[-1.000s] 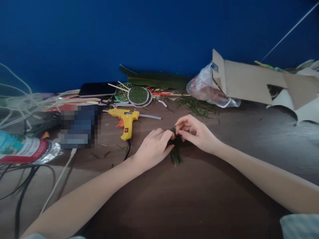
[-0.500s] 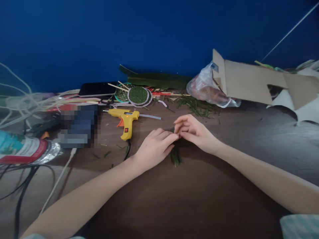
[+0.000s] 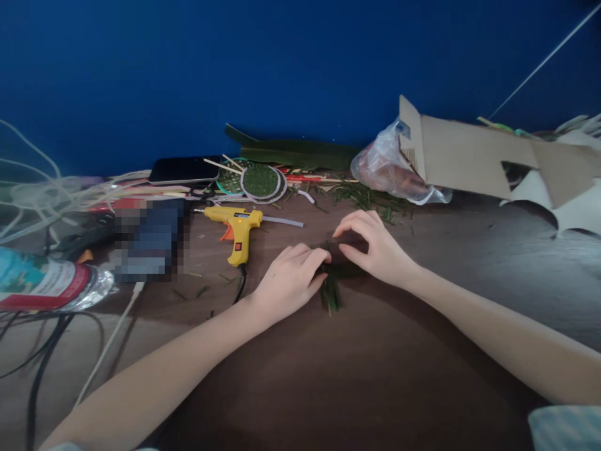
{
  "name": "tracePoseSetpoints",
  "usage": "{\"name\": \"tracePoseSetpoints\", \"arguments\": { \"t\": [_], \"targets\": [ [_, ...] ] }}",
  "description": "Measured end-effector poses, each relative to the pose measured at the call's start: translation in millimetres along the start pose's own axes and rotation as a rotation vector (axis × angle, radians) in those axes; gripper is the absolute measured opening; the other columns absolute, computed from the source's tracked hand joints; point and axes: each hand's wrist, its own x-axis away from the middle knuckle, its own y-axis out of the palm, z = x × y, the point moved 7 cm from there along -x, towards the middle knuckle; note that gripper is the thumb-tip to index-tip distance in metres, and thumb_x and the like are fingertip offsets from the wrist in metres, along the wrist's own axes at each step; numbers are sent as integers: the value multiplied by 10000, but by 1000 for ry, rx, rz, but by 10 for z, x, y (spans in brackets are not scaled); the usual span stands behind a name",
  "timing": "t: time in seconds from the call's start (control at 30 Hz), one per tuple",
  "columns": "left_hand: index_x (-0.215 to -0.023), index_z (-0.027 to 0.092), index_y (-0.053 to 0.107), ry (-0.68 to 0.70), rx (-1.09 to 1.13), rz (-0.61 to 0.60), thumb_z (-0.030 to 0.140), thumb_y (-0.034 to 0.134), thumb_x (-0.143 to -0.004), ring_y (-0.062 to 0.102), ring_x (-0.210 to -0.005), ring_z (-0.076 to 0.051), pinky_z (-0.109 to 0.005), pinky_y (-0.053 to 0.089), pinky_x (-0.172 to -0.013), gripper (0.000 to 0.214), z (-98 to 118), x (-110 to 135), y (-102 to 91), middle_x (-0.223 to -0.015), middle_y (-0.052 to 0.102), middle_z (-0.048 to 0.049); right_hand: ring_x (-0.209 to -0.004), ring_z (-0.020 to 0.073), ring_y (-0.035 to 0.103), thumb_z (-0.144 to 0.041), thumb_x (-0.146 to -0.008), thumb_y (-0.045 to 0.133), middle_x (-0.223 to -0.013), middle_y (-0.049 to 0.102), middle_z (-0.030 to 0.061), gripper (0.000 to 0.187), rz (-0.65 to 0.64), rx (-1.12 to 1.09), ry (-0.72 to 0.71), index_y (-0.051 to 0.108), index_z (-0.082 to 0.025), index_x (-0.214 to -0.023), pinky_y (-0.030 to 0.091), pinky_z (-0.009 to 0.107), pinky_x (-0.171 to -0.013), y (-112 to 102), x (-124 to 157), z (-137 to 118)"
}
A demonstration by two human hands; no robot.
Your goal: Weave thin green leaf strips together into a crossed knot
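Note:
In the head view my left hand (image 3: 293, 279) is closed, its thumb and fingers pinching a small bundle of dark green leaf strips (image 3: 331, 294). The strips' lower ends hang toward me over the brown table; their upper part is mostly hidden by the fingers. Just right of the bundle is my right hand (image 3: 375, 247), thumb and fingers curved apart with a gap between them and nothing visible inside. Left of my hands lies a yellow glue gun (image 3: 239, 228) with an orange trigger and a glue stick (image 3: 284, 221) poking from its back.
Behind lie green-filled round pieces (image 3: 261, 180), long green leaves (image 3: 300, 153) and leaf scraps (image 3: 361, 195). A cardboard box (image 3: 479, 153) and plastic bag (image 3: 389, 166) stand at back right. Leftward are a black phone (image 3: 185, 169), a cabled blurred device (image 3: 153, 241) and a bottle (image 3: 47, 279).
My right hand has drawn slightly right, away from the left fingers, and its thumb and fingers have spread. My left hand stays almost in place with the leaf strips.

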Motion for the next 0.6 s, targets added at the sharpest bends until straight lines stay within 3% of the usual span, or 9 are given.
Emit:
{"name": "tracePoseSetpoints", "arguments": {
  "t": [0.27,0.6],
  "targets": [
    [-936,174,476,-44,16,-24,158,550,-813,548,-820,-198,-332,447,-721,144,-29,4,22,-863,612,-33,-1142,287,366,-230,-738,599,-1172,496,89,227,-137,147,-11,511,-222,-947,312,480,-915,146,46,9],
    [-917,181,480,-92,62,-31,155,575,-802,547,-806,-185,-316,444,-709,151,-58,0,19,-863,600,-20,-1148,277,375,-211,-737,589,-1178,502,72,187,-135,119,-13,499,-234,-900,314,475,-922,144,47,16]
  ]
}}
